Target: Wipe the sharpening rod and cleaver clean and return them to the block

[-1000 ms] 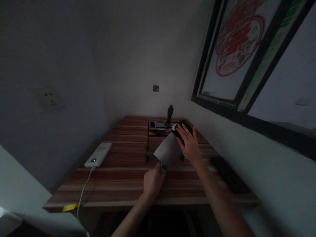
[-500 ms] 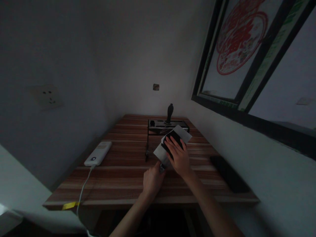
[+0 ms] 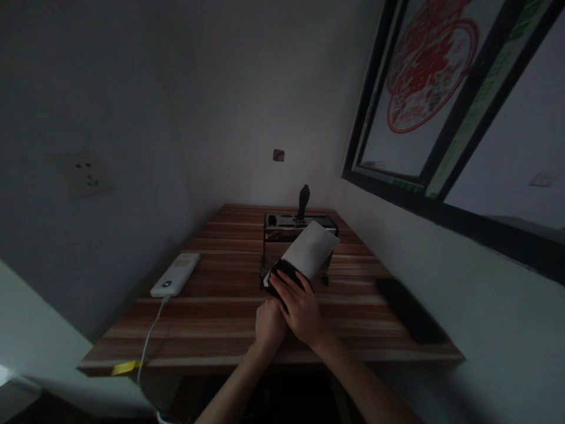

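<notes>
A cleaver with a broad, pale rectangular blade is held tilted above the table, its blade pointing away to the right. My left hand is closed around its handle, which the fingers hide. Against the blade, close to the handle end, my right hand presses a black cloth or pad; whether it is fabric or sponge is unclear. The fingers of that hand lie over the black piece. Just behind the blade stands a shiny metal knife block, with a dark-handled tool upright in its top.
A white power bank lies on the wood-grain table at left, its white cable hanging over the front edge near yellow tape. A dark flat object lies at right. A framed window borders the right side.
My right hand and the black piece have slid down the blade toward the handle, nearer my left hand. More of the blade's far part shows. My left hand has barely moved.
</notes>
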{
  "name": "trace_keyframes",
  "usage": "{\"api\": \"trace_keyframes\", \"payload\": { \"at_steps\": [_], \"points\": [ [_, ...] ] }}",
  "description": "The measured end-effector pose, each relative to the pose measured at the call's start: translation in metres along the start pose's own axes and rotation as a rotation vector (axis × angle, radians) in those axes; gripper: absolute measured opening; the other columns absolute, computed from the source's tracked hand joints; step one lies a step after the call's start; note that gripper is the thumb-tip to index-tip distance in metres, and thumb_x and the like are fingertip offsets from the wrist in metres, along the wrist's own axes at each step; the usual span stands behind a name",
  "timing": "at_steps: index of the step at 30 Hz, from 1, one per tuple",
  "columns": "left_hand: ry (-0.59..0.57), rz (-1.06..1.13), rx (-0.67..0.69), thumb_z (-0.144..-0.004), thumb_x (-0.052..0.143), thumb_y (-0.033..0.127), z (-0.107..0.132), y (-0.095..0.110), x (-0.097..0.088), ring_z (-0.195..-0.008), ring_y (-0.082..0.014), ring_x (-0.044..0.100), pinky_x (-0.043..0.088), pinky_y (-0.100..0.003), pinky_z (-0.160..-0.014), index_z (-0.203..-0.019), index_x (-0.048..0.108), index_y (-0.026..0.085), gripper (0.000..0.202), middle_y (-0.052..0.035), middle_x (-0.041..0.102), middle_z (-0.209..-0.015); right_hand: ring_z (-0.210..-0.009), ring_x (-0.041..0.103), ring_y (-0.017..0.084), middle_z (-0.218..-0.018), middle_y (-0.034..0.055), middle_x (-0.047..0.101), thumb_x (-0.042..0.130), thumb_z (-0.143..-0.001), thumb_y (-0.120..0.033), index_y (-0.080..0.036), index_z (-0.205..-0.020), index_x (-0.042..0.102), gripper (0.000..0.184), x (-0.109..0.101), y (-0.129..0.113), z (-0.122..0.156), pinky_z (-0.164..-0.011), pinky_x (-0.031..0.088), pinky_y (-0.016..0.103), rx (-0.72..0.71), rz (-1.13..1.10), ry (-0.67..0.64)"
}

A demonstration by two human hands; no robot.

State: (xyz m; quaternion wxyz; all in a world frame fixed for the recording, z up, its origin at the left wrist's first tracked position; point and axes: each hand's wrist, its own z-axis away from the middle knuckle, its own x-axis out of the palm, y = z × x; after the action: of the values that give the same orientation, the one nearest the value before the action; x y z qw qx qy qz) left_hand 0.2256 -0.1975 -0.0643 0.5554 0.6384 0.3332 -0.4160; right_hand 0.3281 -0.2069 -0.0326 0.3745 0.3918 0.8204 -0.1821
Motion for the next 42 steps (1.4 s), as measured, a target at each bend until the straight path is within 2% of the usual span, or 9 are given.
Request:
{"api": "trace_keyframes", "payload": {
  "at_steps": [11, 18, 20, 27, 33, 42],
  "points": [
    [-0.009, 0.05, -0.014, -0.083, 0.04, 0.024, 0.003, 0.006, -0.008, -0.089, -0.0198, 0.06, 0.042, -0.026, -0.075, -0.1, 0.061, 0.014, 0.029, -0.0121, 0.066, -0.093, -0.126, 0.032, 0.016, -0.13, 0.0037, 0.046, 0.039, -0.087, -0.023, -0.019, -0.132, 0.032, 0.045, -0.004, 0.003, 0.0, -0.105, 0.025, 0.041, -0.051, 0.025, -0.034],
    [0.001, 0.019, 0.016, -0.081, 0.04, 0.022, 0.003, 0.004, -0.007, -0.083, -0.0195, 0.062, 0.041, -0.024, -0.067, -0.085, 0.063, 0.016, 0.024, -0.0088, 0.067, -0.087, -0.127, 0.029, 0.016, -0.133, 0.0023, 0.042, 0.037, -0.089, -0.028, -0.021, -0.13, 0.034, 0.042, -0.007, 0.013, -0.003, -0.105, 0.022, 0.041, -0.094, 0.067, -0.079],
    [0.005, 0.003, -0.014, -0.082, 0.039, 0.023, 0.003, 0.007, -0.009, -0.084, -0.0191, 0.062, 0.041, -0.024, -0.068, -0.086, 0.061, 0.017, 0.023, -0.0085, 0.067, -0.088, -0.127, 0.029, 0.016, -0.133, 0.0026, 0.041, 0.037, -0.089, -0.028, -0.021, -0.13, 0.036, 0.041, -0.009, 0.018, -0.005, -0.105, 0.022, 0.041, -0.097, 0.081, -0.075],
    [0.021, 0.029, -0.037, -0.082, 0.045, 0.033, 0.005, 0.016, -0.019, -0.089, -0.0181, 0.061, 0.039, -0.023, -0.069, -0.111, 0.048, 0.025, 0.03, -0.0035, 0.066, -0.096, -0.127, 0.031, 0.017, -0.132, 0.003, 0.043, 0.038, -0.089, -0.027, -0.022, -0.129, 0.038, 0.04, -0.023, 0.034, -0.015, -0.105, 0.021, 0.042, -0.075, 0.135, -0.013],
    [0.033, 0.026, -0.039, -0.083, 0.042, 0.041, 0.005, 0.016, -0.018, -0.086, -0.019, 0.062, 0.038, -0.024, -0.067, -0.102, 0.053, 0.024, 0.028, -0.0044, 0.067, -0.092, -0.128, 0.028, 0.018, -0.135, 0.0027, 0.038, 0.035, -0.09, -0.029, -0.023, -0.131, 0.034, 0.042, -0.036, 0.054, -0.026, -0.106, 0.017, 0.044, -0.016, 0.183, 0.02],
    [0.091, 0.021, -0.01, -0.082, 0.043, 0.041, 0.003, 0.01, -0.011, -0.08, -0.0187, 0.063, 0.036, -0.024, -0.062, -0.099, 0.053, 0.025, 0.025, -0.0031, 0.067, -0.086, -0.129, 0.025, 0.019, -0.137, 0.0018, 0.035, 0.035, -0.09, -0.031, -0.024, -0.135, 0.026, 0.046, -0.054, 0.088, -0.041, -0.107, 0.011, 0.047, 0.05, 0.254, 0.114]
  ]
}}
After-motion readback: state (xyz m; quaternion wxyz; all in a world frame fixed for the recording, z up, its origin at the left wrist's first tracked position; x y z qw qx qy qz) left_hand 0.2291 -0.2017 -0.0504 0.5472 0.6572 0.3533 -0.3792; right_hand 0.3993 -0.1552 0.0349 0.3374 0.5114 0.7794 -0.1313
